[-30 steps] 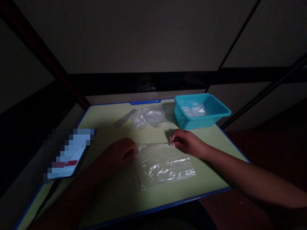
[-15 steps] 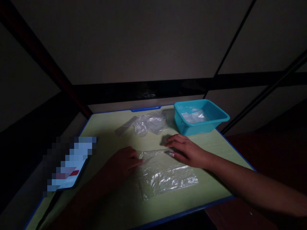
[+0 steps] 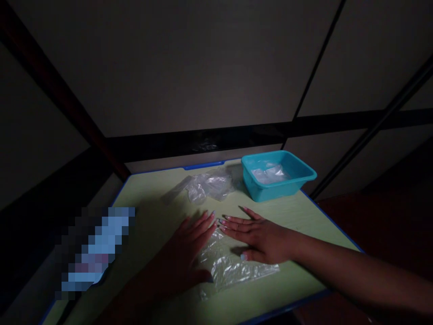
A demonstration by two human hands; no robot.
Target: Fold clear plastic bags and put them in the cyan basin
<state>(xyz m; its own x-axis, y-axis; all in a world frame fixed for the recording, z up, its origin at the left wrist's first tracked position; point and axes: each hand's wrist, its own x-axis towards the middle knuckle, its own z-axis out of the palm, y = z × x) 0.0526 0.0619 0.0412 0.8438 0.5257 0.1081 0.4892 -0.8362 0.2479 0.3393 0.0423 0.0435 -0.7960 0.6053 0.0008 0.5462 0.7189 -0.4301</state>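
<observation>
A clear plastic bag (image 3: 225, 266) lies spread on the pale yellow-green table, shiny with wrinkles. Over its left part rests my left hand (image 3: 192, 248), fingers stretched out and thumb apart. My right hand (image 3: 255, 234) lies flat across the bag's upper right, its fingers spread and pointing left. The fingertips of both hands nearly meet at the bag's far edge, which they partly hide. Neither hand grips anything.
Beyond the hands, several crumpled clear plastic bags (image 3: 209, 184) lie in a heap. A turquoise basin (image 3: 274, 192) with folded clear plastic inside stands at the back right. A blurred-out lit phone (image 3: 98, 253) is at the left of the blue-edged table (image 3: 152, 189).
Both hands have opened from bent fingers to spread, flat ones on the bag. They have come closer together, the right one moving left and nearer. The view has tilted up slightly.
</observation>
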